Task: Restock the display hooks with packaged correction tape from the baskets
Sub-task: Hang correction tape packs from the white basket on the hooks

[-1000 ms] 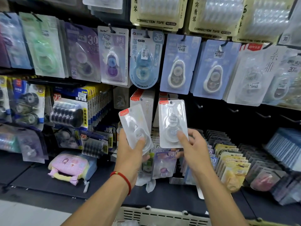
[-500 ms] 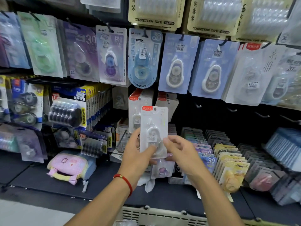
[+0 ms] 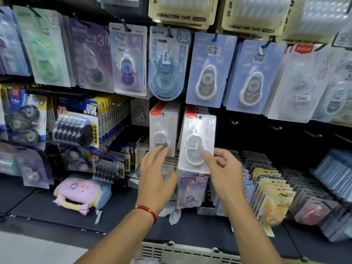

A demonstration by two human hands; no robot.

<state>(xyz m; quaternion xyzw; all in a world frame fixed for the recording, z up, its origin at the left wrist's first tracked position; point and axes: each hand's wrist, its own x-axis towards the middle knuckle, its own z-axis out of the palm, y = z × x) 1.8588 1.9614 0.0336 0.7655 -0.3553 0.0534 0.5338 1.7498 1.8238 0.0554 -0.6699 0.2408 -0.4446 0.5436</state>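
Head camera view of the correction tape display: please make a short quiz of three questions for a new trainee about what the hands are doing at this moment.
1. True or false: the right hand grips the clear blister pack with a white correction tape and red top strip.
2. Which hand wears the red cord bracelet?
3. Multiple choice: the left hand is A) holding a pack, B) open, fingers near the hung white packs, C) in the basket.

Key: 1 true; 2 left; 3 B.

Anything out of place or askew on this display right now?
Yes. A pink pouch lies on the shelf below the hooks, amid hanging stationery. The white correction tape pack in the right hand tilts slightly; the left hand is open.
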